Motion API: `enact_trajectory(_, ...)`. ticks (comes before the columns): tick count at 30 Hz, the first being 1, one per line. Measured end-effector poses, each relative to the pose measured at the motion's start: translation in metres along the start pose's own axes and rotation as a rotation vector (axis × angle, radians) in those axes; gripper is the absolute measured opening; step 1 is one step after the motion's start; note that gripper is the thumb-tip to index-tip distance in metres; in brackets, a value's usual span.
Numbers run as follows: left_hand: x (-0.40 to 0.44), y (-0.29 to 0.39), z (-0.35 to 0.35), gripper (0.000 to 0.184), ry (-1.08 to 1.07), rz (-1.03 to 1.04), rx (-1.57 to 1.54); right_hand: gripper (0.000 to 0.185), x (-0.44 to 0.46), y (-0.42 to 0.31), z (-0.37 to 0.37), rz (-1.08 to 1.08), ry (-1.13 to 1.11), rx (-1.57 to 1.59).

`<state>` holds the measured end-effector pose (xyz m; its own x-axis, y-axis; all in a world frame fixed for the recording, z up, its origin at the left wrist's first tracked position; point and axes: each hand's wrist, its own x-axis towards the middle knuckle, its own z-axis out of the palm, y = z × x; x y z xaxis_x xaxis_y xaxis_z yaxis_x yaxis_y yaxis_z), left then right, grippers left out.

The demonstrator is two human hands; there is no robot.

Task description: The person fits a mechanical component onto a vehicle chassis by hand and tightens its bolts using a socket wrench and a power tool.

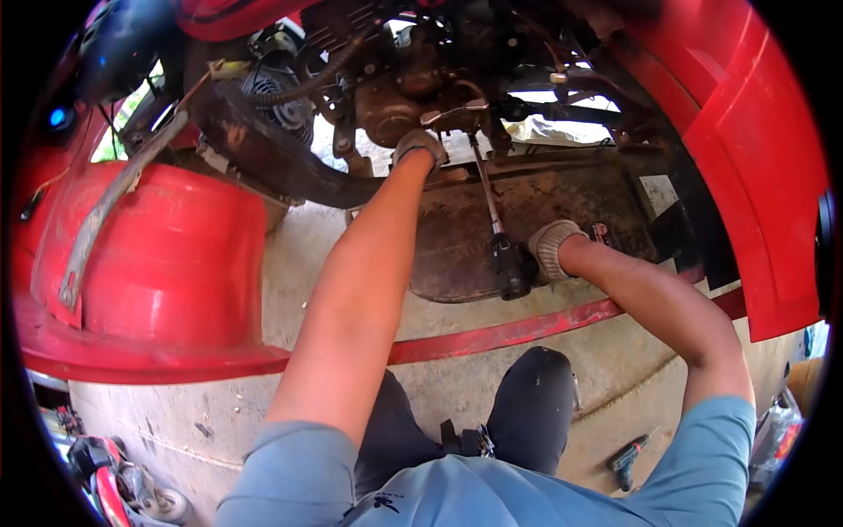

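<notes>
My left hand (pixel 420 147), in a knitted glove, reaches up against the underside of a greasy engine (pixel 391 110); its fingers are hidden by the wrist and engine parts. Just above it a shiny metal bar (pixel 452 112) lies across the engine. From near that bar a long-shafted tool with a black handle (pixel 507 263) slants down towards me; it looks like a ratchet or torque wrench. My right hand (pixel 553 248), also gloved, is right beside the handle. Its fingers are turned away, so I cannot tell whether they grip it.
A red vehicle body frames the opening, with a red sill (pixel 509 336) before my knees. Beneath the engine lies a dark, stained board (pixel 448 263). A grey metal strap (pixel 110 202) hangs at left. On the concrete floor, a cordless drill (pixel 626 461) lies at lower right.
</notes>
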<state>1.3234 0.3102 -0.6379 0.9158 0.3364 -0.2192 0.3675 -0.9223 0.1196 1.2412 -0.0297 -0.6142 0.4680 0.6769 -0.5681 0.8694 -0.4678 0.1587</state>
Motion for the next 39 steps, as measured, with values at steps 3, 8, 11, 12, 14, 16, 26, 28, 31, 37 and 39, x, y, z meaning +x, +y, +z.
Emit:
enact_trajectory(3, -0.017, 0.01, 0.001, 0.043, 0.088, -0.17, -0.268, 0.042, -0.013, -0.002, -0.015, -0.065, 0.018, 0.048)
enact_trajectory(8, 0.013, 0.034, 0.022, 0.052, 0.061, -0.118, -0.178, 0.048, -0.024, -0.011, -0.035, -0.063, -0.094, 0.117)
enact_trajectory(11, 0.038, 0.033, 0.039, 0.05, -0.001, -0.21, -0.227, 0.048, -0.024, -0.009, -0.037, -0.07, -0.089, 0.114)
enact_trajectory(12, 0.039, 0.029, 0.044, 0.047, 0.021, -0.224, -0.33, 0.048, -0.024, -0.008, -0.036, -0.069, -0.09, 0.114)
enact_trajectory(14, 0.041, 0.028, 0.045, 0.044, 0.069, -0.256, -0.385, 0.048, -0.025, -0.007, -0.037, -0.075, -0.078, 0.105)
enact_trajectory(16, 0.032, 0.029, 0.045, 0.037, 0.147, -0.319, -0.456, 0.047, -0.021, -0.008, -0.034, -0.089, -0.066, 0.096)
enact_trajectory(26, -0.034, 0.013, -0.018, 0.06, 0.069, 0.281, 0.386, 0.03, 0.014, -0.001, -0.017, 0.082, -0.241, 0.059)
enact_trajectory(28, -0.083, 0.03, -0.078, 0.055, -0.3, 0.229, 0.158, 0.024, 0.003, -0.011, -0.024, 0.1, -0.192, 0.04)
enact_trajectory(31, -0.212, 0.072, -0.157, 0.045, -0.28, 0.257, -0.023, 0.028, -0.005, 0.001, -0.003, -0.067, 0.056, -0.069)
enact_trajectory(37, -0.397, 0.048, -0.142, 0.04, -0.474, 0.807, 0.007, 0.035, -0.011, -0.002, 0.003, -0.149, 0.152, 0.067)
enact_trajectory(39, -0.428, 0.04, -0.114, 0.038, -0.675, 0.872, 0.018, 0.035, 0.004, -0.005, 0.007, -0.071, 0.066, 0.061)
